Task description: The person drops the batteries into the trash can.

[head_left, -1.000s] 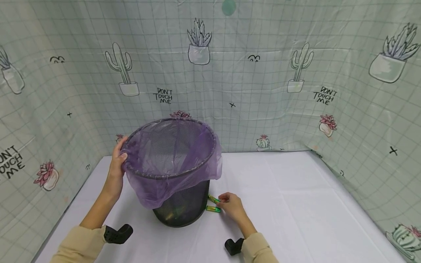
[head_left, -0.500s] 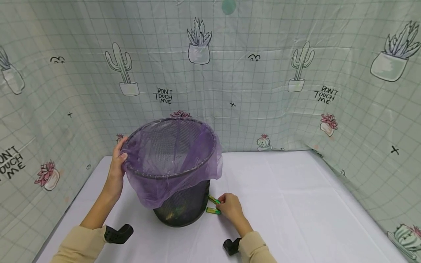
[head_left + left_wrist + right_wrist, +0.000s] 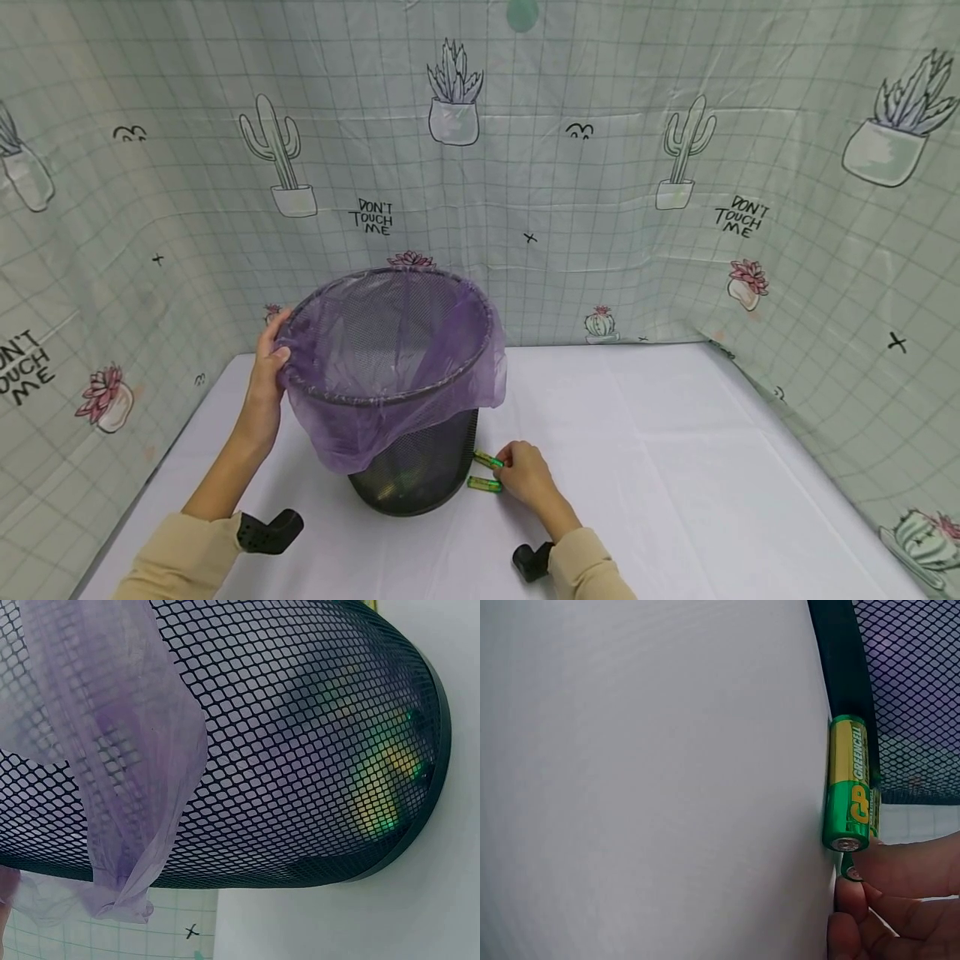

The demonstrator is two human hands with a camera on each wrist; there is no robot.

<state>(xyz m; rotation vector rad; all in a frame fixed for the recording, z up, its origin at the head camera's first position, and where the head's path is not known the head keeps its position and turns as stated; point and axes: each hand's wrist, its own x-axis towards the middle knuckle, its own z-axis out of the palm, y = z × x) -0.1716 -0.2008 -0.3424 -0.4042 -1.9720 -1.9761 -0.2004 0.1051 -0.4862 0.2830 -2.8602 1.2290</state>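
A black mesh wastebasket (image 3: 420, 467) stands upright on the table, with a purple bin liner (image 3: 360, 437) folded over its rim. My left hand (image 3: 264, 387) grips the rim at its left side, thumb outside on the liner. Beside the basket's base, on the right, lie two green and yellow AA batteries. The nearer battery (image 3: 484, 484) lies loose, its printed side facing the right wrist camera. My right hand (image 3: 528, 477) pinches the end of the farther battery (image 3: 853, 868) between thumb and fingers; the nearer one partly hides it in the right wrist view.
Through the mesh, blurred yellow-green items (image 3: 382, 787) show at the basket's bottom. A white cloth covers the table (image 3: 660, 467). A patterned curtain (image 3: 555, 167) encloses the back and sides. Black camera mounts (image 3: 270, 532) sit at both wrists.
Over the last second my right fingers have closed in on the farther battery. The nearer battery has shifted slightly left and toward me. My left hand and the wastebasket stay in place.
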